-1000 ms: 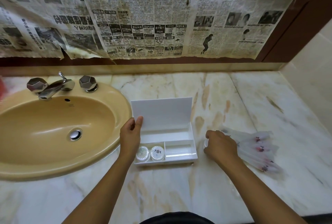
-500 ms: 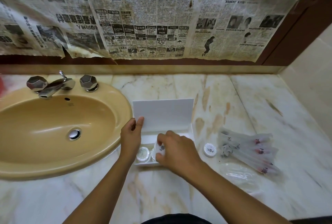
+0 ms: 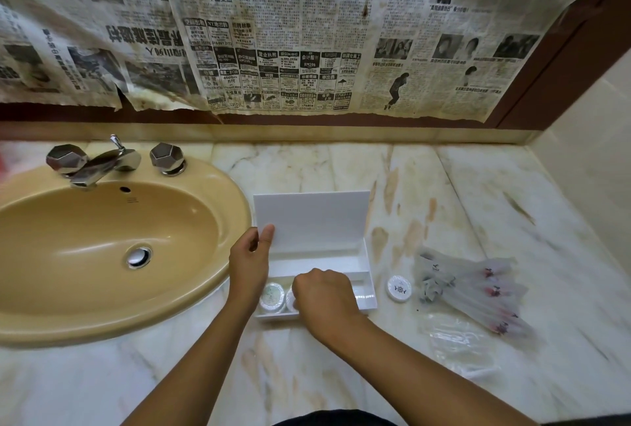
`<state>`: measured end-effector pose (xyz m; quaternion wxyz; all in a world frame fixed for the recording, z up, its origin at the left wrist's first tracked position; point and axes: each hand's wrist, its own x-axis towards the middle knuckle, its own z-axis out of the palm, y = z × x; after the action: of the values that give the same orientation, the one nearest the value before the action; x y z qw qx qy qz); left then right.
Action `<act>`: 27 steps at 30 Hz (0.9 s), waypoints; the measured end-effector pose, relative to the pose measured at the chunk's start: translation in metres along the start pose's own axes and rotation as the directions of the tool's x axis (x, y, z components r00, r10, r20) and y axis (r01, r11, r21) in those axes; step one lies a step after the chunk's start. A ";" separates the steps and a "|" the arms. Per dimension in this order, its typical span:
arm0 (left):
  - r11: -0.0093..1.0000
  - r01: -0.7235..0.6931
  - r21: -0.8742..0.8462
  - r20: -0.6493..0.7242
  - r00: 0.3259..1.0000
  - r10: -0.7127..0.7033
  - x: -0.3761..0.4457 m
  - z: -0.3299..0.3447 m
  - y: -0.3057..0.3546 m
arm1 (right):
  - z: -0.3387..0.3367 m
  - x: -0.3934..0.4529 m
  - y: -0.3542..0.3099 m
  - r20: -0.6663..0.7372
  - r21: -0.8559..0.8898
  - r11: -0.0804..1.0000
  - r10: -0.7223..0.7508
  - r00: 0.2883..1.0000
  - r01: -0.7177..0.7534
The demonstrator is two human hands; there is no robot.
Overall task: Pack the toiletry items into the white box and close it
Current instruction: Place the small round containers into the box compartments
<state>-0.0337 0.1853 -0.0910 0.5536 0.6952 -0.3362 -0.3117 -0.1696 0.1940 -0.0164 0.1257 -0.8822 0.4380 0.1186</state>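
Holding up the lid [image 3: 312, 220] of the white box [image 3: 367, 275] with left hand [image 3: 248, 263] pinching its edge, so right hand [image 3: 324, 296], curled over the near-left compartment, grip unclear, is placing round items beside a round container [image 3: 272, 295].

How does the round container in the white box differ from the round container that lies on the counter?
The round container in the white box sits in the front left compartment of the box, partly hidden by the left hand; the round container on the counter lies outside, right of the box, fully in view. The one in the box shows a faint greenish top; the one on the counter shows a small dark emblem. Both are small, round and white.
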 end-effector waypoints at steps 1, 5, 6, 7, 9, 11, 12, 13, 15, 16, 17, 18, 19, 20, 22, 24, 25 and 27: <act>1.000 -0.002 -0.002 0.002 1.000 0.002 0.000 0.000 0.000 | 0.003 0.000 0.001 -0.014 0.006 1.000 0.000 1.000 0.000; 1.000 -0.004 -0.011 -0.003 1.000 0.004 -0.001 0.000 0.001 | 0.008 -0.006 0.011 -0.078 0.089 0.996 0.008 0.997 -0.001; 1.000 -0.005 -0.013 -0.005 1.000 0.005 -0.001 0.000 0.000 | 0.006 -0.009 0.015 -0.133 0.138 0.990 0.024 0.991 -0.005; 1.000 -0.004 -0.014 -0.006 1.000 0.004 -0.001 0.000 0.000 | 0.004 -0.013 0.021 -0.213 0.190 0.982 0.058 0.975 -0.016; 1.000 -0.006 -0.014 -0.003 1.000 0.006 -0.001 0.000 0.000 | -0.002 -0.022 0.037 -0.398 0.280 0.959 0.155 0.904 -0.041; 1.000 -0.012 -0.016 0.002 1.000 0.012 -0.001 0.000 0.000 | -0.007 -0.029 0.058 -0.485 0.361 0.927 0.283 0.827 -0.106; 1.000 -0.013 -0.019 0.003 1.000 0.013 -0.001 0.000 0.000 | -0.009 -0.031 0.070 -0.466 0.375 0.913 0.336 0.818 -0.161; 1.000 -0.012 -0.022 0.001 1.000 0.012 -0.001 0.000 -0.001 | -0.010 -0.033 0.081 -0.417 0.377 0.899 0.380 0.825 -0.223; 1.000 -0.009 -0.025 -0.001 1.000 0.009 -0.001 0.000 -0.001 | -0.006 -0.034 0.102 -0.285 0.338 0.870 0.458 0.842 -0.359; 1.000 -0.008 -0.024 -0.002 1.000 0.008 0.000 0.000 -0.001 | -0.003 -0.033 0.110 -0.217 0.302 0.860 0.483 0.849 -0.412; 1.000 -0.007 -0.023 -0.003 1.000 0.007 -0.001 0.000 -0.001 | 0.000 -0.033 0.115 -0.160 0.266 0.854 0.497 0.853 -0.447; 1.000 -0.008 -0.020 -0.003 1.000 0.008 -0.001 0.001 0.000 | 0.004 -0.034 0.118 -0.115 0.236 0.853 0.501 0.858 -0.466; 1.000 -0.007 -0.018 -0.003 1.000 0.007 -0.001 0.000 0.001 | 0.008 -0.034 0.121 -0.080 0.207 0.855 0.500 0.862 -0.476; 1.000 -0.003 -0.018 -0.002 1.000 0.003 -0.001 0.000 0.001 | 0.011 -0.033 0.123 -0.052 0.181 0.856 0.500 0.865 -0.484; 1.000 0.008 -0.024 0.001 1.000 -0.008 -0.001 0.000 0.000 | 0.018 -0.032 0.126 -0.015 0.134 0.861 0.497 0.867 -0.491; 1.000 0.014 -0.027 0.001 1.000 -0.014 -0.001 0.000 -0.001 | 0.025 -0.032 0.128 -0.004 0.105 0.864 0.496 0.868 -0.493; 1.000 0.012 -0.022 -0.001 1.000 -0.012 -0.001 0.000 0.000 | 0.028 -0.031 0.129 -0.008 0.105 0.864 0.496 0.868 -0.493; 1.000 0.011 -0.009 -0.008 1.000 -0.011 -0.001 0.000 0.000 | 0.030 -0.031 0.131 -0.022 0.128 0.862 0.496 0.868 -0.490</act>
<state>-0.0339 0.1858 -0.0906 0.5562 0.6958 -0.3287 -0.3138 -0.2954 0.1503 -0.0505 0.1311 -0.7348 0.6584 0.0966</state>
